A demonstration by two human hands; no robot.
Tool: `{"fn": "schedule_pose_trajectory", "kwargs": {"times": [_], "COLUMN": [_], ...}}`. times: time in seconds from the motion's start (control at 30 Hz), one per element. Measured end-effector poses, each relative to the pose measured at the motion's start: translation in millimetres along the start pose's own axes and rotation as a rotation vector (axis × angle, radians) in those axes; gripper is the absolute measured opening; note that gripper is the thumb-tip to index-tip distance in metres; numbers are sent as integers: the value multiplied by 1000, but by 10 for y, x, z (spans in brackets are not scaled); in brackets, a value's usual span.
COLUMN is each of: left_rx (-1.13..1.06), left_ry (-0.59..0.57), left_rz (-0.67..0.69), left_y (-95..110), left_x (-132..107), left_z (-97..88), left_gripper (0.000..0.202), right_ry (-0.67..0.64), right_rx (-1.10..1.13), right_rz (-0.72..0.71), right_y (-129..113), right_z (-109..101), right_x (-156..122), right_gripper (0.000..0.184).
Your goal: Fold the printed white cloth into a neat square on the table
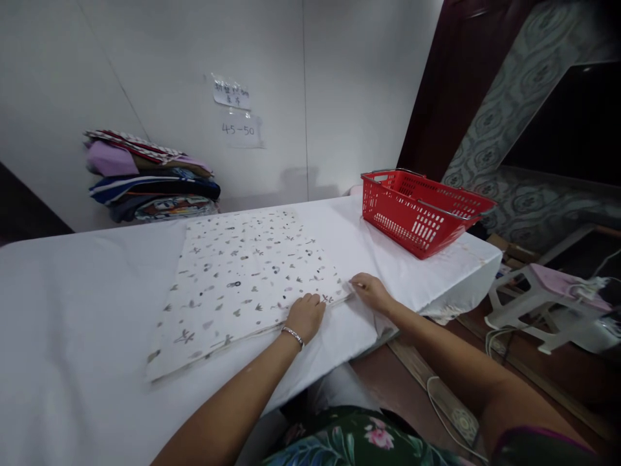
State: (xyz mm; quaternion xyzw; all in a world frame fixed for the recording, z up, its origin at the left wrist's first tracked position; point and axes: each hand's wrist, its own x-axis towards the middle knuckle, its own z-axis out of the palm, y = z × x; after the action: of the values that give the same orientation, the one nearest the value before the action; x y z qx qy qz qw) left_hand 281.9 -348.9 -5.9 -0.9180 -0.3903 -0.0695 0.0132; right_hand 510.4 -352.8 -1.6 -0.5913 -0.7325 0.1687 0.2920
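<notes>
A white cloth [242, 278] with a small print of plants and shapes lies flat, folded in layers, on the white-covered table [97, 310]. At its near edge, my left hand [305, 317], with a silver bracelet [294, 336] on the wrist, has its fingers curled over the top layer; the thumb is hidden. Farther right, my right hand [371, 291] pinches the cloth's near right corner between thumb and fingers.
A red plastic basket [422, 220] with metal handles stands at the table's right end. Folded fabrics [152, 178] are stacked at the back left by the wall. Paper signs [237, 129] hang on the wall. A stool [557, 291] stands on the floor at right.
</notes>
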Motion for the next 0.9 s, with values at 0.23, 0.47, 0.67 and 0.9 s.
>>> {"fn": "schedule_pose_trajectory", "kwargs": {"times": [0.23, 0.47, 0.67, 0.9], "left_rx": [4, 12, -15, -38], "left_ry": [9, 8, -2, 2], "left_rz": [-6, -1, -2, -8], "left_y": [12, 25, 25, 30], "left_x": [-24, -36, -30, -40], "left_z": [-20, -45, -63, -65], "left_gripper": [22, 21, 19, 19], "right_ry": [-280, -293, -287, -299], "right_rx": [97, -7, -47, -55], "right_rz": [499, 491, 492, 520], "right_y": [-5, -30, -82, -68], "right_z": [-58, -4, -5, 1], "right_x": [149, 197, 221, 217], "right_gripper": [29, 26, 21, 20]}}
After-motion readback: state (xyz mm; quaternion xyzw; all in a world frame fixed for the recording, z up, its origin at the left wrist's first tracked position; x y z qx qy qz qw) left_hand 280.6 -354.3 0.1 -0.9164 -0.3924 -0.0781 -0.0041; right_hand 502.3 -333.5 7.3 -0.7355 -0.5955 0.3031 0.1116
